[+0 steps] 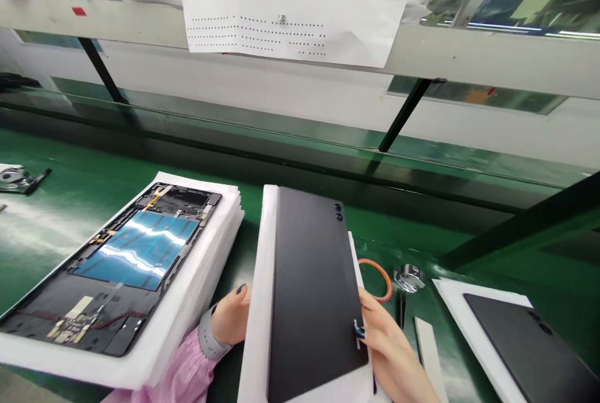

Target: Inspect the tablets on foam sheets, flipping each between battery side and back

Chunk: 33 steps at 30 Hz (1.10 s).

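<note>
A dark grey tablet, its back with two camera lenses facing me, lies on white foam sheets in front of me. My right hand grips the tablet's right edge, with fingertips on its lower right side. At the left side of the foam, my left hand closes on the sheets; its fingers are hidden behind them and the thumb shows. Left of it, an opened tablet with a blue-covered battery and exposed boards rests on a stack of white foam sheets.
Another dark tablet lies on white foam at right. Between are an orange tape ring, a silver tape roll, dark tweezers and a pale strip. Above the green bench runs a shelf with papers.
</note>
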### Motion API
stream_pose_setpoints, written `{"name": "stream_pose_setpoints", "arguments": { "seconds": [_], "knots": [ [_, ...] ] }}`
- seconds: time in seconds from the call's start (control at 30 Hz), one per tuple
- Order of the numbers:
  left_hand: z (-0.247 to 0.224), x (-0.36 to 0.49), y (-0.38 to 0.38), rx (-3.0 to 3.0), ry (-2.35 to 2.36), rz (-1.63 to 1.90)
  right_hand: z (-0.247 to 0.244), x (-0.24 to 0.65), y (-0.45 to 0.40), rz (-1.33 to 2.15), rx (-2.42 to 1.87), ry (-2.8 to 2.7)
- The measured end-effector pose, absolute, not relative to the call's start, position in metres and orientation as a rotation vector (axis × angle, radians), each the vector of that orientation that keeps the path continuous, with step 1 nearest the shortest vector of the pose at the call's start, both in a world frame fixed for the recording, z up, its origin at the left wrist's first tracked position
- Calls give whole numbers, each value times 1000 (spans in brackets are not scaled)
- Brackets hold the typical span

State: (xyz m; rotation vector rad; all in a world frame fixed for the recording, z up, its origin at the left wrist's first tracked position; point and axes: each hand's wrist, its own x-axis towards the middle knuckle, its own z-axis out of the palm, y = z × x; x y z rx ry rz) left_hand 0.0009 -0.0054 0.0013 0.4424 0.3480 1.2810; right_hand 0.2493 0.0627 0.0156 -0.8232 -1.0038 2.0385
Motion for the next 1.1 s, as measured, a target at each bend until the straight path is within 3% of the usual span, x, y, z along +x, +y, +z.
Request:
{"name": "stream_pose_setpoints", "arguments": {
  "seconds": [0.23, 0.43, 1.1],
  "knots": [
    [31, 14, 1, 790, 222, 1102, 18, 247, 61, 2068, -811, -919],
    [15, 12, 1, 874, 212, 1027, 13, 249, 64, 2059, -806, -903],
    [5, 7, -5, 565, 400, 1096, 13, 248, 64, 2050, -775, -934]
  ]
}}
